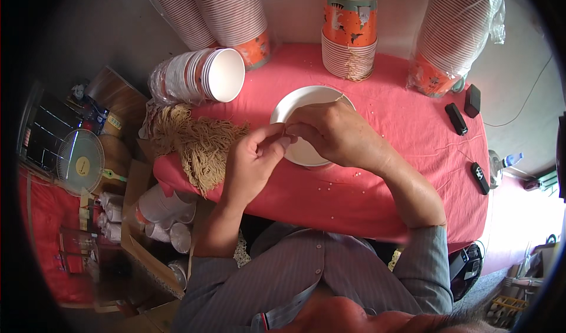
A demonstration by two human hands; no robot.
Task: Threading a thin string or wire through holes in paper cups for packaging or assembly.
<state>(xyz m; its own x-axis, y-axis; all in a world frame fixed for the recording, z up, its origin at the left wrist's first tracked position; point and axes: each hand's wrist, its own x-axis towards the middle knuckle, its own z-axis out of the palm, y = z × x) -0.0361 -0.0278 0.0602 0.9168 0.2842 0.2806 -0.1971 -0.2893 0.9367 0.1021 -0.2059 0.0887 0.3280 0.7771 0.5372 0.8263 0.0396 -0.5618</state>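
Note:
My left hand (pixel 254 159) and my right hand (pixel 339 131) meet over the near left part of a white round paper tub (pixel 285 105). Both are closed in a pinch, fingertips together. What lies between the fingers is too small and too covered to name. A thin tan strand shows at the tub's far rim, by the back of my right hand. The tub's mouth faces up, and my right hand hides much of its inside. Left of my left hand, a thick bundle of tan strings (pixel 206 147) drapes over the table's edge.
A pink cloth covers the table (pixel 283 194), dotted with small white bits. A plastic-wrapped stack of tubs (pixel 188 76) lies at the left. Upright orange-and-white tub stacks (pixel 349 32) stand along the wall. Black devices (pixel 456 119) lie at the right. A cardboard box (pixel 138 233) holds tubs.

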